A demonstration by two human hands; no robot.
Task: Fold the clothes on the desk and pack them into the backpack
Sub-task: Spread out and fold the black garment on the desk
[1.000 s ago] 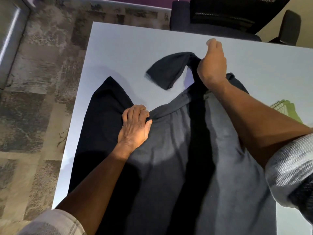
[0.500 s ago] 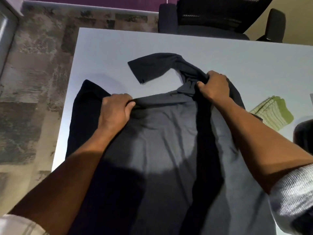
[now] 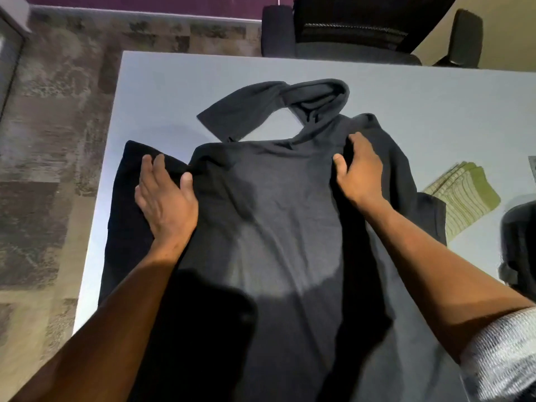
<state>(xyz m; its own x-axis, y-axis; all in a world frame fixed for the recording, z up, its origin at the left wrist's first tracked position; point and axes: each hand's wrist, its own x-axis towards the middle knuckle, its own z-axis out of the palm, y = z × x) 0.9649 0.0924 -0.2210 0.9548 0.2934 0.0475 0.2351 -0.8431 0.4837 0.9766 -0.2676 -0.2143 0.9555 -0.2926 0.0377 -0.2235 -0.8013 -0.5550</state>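
Head view, the only 1: a dark grey garment [image 3: 278, 216] lies spread flat on the pale desk [image 3: 179, 82], its body running toward me, so that I can square it before folding. Its upper part, a hood or sleeve, I cannot tell which, curls in a loop at the far end. A darker cloth [image 3: 127, 210] lies under its left edge. My left hand [image 3: 166, 198] rests flat on that left edge, fingers nearly straight and spread, thumb out, pressing and gripping nothing. My right hand [image 3: 358, 169] lies on the right shoulder area, fingers loosely extended, thumb apart, also holding nothing. Both forearms reach forward from the bottom corners. A folded green striped cloth [image 3: 464, 198] waits to the right. A dark shape at the right edge may be the backpack; I cannot tell. An office chair [image 3: 356, 30] stands beyond the desk.
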